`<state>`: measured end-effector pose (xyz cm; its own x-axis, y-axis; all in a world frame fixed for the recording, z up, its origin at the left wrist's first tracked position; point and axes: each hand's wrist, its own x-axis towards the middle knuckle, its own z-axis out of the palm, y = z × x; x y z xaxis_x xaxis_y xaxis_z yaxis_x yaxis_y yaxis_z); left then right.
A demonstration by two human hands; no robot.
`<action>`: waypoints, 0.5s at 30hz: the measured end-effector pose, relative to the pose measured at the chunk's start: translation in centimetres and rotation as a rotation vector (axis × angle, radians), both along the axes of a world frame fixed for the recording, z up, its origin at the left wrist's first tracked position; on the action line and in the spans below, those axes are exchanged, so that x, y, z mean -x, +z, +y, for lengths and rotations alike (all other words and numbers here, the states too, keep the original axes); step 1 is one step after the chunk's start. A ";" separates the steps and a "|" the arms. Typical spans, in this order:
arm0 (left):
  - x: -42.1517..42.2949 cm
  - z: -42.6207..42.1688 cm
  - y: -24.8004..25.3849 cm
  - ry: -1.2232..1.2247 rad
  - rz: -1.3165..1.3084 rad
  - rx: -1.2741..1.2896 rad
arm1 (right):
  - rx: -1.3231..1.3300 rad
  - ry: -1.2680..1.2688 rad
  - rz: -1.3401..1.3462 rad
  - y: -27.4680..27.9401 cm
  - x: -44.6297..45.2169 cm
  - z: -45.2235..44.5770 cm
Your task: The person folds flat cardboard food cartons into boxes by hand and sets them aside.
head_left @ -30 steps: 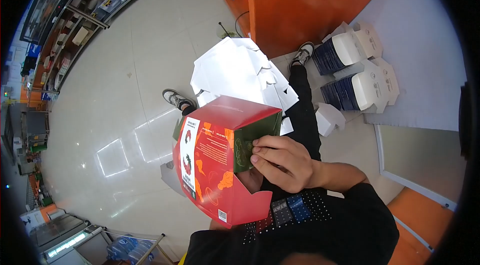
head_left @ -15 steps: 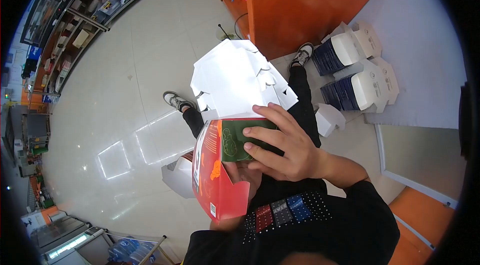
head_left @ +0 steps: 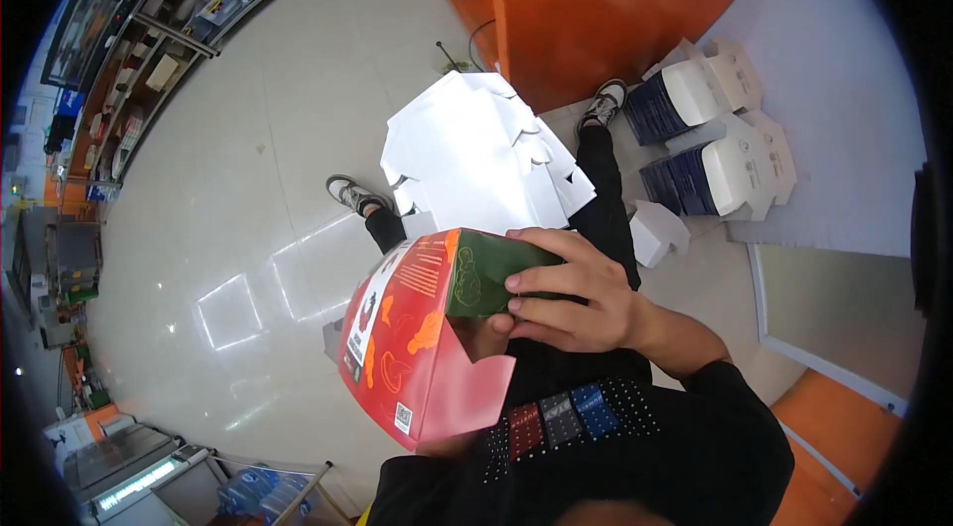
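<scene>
A partly folded red and green cardboard box (head_left: 397, 328), printed with orange drawings and a small code square, is held close in front of my body. My right hand (head_left: 586, 298) grips its green side panel, fingers bent over the face. Most of my left hand (head_left: 486, 335) is hidden behind the red panel; part of it shows below the green side, gripping the box from within or beneath. Just beyond the box lies a stack of flat white cardboard blanks (head_left: 467, 149) with cut flaps, above my legs.
Dark blue and white folded cartons (head_left: 685, 174) stand on the floor at the right, near a small white carton piece (head_left: 657, 233). An orange cabinet (head_left: 615, 10) rises ahead. Shelves (head_left: 149, 69) line the far left, and water bottles (head_left: 263, 496) sit at the lower left.
The box has swung left and tilted, so more of its printed red face shows. My right hand has shifted slightly right and down, still on the green panel.
</scene>
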<state>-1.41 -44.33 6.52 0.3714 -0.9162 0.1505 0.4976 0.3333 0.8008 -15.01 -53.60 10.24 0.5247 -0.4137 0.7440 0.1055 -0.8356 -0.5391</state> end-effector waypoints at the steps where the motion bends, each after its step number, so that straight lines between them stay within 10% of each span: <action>1: -0.3 -0.2 -0.2 -0.019 -0.017 -0.012 | -0.002 0.004 0.000 -0.1 0.0 -0.1; 7: -1.5 0.1 -0.6 -0.021 -0.477 -0.107 | -0.135 -0.263 -0.032 -2.8 0.3 -1.4; 11: -0.8 0.9 -0.1 0.666 -1.322 -0.550 | -0.636 -0.547 -0.331 -5.9 0.6 -2.5; 13: -1.1 0.6 -0.8 0.764 -1.276 -0.644 | -0.696 -0.614 -0.436 -6.6 0.6 -2.8; 15: -1.4 0.2 -1.3 0.612 -0.648 -0.491 | -0.869 -0.573 -0.545 -8.3 0.5 -2.0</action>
<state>0.04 -44.08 5.18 0.7777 -0.6109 0.1483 -0.2269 -0.0527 0.9725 -15.55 -55.65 1.94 -0.2034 -0.9653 0.1637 0.2262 -0.2090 -0.9514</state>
